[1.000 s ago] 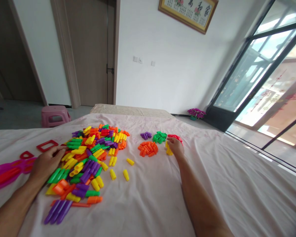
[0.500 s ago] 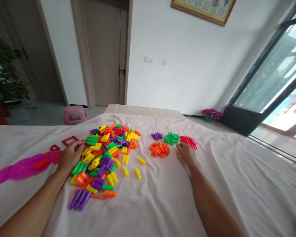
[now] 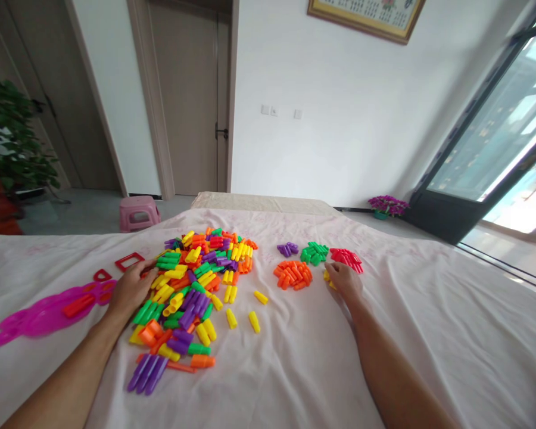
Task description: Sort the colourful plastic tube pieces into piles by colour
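My left hand [image 3: 134,286] rests at the left edge of a big mixed pile of plastic pieces [image 3: 196,304], its fingers bent against the pieces; what they hold, if anything, is hidden. On the right, my right hand [image 3: 343,281] is over some yellow pieces [image 3: 328,277], fingertips close together and partly hidden. Near it lie small groups of one colour: red pieces [image 3: 347,258], green pieces [image 3: 314,253], purple pieces [image 3: 287,249] and orange pieces [image 3: 293,274]. A few loose yellow pieces [image 3: 254,322] lie between the big pile and these groups.
A magenta tray [image 3: 40,313] with a red piece lies at the left on the pale tablecloth [image 3: 268,381]. Two red frames [image 3: 129,261] are beside it. Beyond the table stand a pink stool [image 3: 139,213], a plant [image 3: 13,131] and purple flowers [image 3: 388,205].
The whole view has shifted slightly. The fingers of my right hand have parted a little from the yellow pieces, which show more now. My left hand stays at the pile's edge.
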Available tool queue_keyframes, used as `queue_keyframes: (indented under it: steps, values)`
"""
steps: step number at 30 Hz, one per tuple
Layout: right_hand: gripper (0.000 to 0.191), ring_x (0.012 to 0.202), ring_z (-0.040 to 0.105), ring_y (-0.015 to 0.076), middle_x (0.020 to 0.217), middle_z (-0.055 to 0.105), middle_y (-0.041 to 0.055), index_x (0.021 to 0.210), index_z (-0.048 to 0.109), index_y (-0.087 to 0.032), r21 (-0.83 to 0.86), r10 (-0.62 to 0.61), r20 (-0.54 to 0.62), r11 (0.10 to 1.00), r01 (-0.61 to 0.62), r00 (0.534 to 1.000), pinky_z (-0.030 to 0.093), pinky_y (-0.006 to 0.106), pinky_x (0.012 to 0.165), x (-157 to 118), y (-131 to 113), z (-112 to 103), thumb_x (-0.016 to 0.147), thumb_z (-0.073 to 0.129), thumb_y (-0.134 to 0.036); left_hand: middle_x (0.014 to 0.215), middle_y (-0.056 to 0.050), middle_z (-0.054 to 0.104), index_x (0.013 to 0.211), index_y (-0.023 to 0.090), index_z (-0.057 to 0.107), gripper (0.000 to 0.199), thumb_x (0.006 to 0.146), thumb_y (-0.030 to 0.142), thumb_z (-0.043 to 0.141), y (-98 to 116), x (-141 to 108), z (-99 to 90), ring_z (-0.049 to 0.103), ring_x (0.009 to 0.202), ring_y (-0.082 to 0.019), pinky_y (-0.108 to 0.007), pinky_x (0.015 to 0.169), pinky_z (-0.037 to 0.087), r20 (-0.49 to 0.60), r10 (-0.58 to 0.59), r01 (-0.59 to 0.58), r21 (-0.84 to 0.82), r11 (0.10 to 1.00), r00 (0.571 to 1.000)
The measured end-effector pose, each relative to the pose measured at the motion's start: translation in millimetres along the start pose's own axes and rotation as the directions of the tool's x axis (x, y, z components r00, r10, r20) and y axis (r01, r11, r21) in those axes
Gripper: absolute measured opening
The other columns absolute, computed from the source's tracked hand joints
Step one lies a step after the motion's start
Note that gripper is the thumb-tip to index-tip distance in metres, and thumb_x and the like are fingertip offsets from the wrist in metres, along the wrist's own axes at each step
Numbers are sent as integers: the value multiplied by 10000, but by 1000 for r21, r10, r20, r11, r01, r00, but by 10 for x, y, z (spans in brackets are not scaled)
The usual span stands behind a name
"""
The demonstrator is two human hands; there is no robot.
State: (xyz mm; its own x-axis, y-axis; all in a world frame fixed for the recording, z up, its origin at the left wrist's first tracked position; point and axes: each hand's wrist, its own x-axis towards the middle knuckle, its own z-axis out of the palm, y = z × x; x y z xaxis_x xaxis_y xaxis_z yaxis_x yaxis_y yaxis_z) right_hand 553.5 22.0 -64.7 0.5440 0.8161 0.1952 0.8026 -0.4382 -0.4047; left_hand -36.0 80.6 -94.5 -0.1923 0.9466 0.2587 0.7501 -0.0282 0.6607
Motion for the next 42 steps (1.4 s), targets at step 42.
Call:
queue_keyframes:
  steps: [42]
  values:
    - [339,882,622,191,1018,655,52,1087,627,-196,361,-574,-16,760,540,819,475,310,784,-443,-1958,313,793,697,-348,1157,-88,724,1186,187,691,482,871,479,473,4,17,-4,672,1056,-269,-318,835,518,-12,-11,11,-32,999,1000]
